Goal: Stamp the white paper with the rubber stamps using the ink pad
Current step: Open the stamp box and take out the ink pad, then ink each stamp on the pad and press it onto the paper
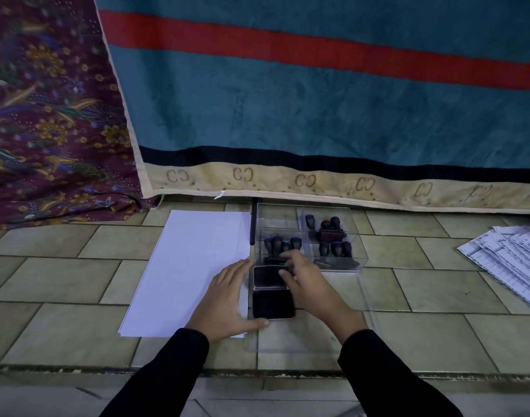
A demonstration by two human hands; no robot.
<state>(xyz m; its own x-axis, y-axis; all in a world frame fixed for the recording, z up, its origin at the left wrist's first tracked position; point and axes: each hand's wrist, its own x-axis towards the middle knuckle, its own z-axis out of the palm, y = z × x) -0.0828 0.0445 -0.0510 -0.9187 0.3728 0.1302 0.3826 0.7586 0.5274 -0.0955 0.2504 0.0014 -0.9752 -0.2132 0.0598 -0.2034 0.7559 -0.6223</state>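
A blank white paper (pixel 191 266) lies on the tiled floor. To its right the ink pad (pixel 272 305) lies open, its dark pad near me and its metal-rimmed lid (pixel 265 276) folded away from me. My left hand (pixel 227 299) rests on the paper's right edge, fingers along the pad's left side and thumb at its near corner. My right hand (pixel 307 281) grips the lid's right side, fingertips curled over it. Beyond them, several dark-handled rubber stamps (pixel 283 245) stand in a clear plastic box (pixel 275 218). More stamps (pixel 333 236) fill a smaller clear box (pixel 342 263).
The ink pad sits in a clear plastic tray (pixel 357 326) that reaches toward me. A black pen (pixel 252 227) lies between paper and box. Printed sheets (pixel 510 260) are fanned out at the right. A teal blanket (pixel 318 115) and a patterned cloth (pixel 47 115) hang behind.
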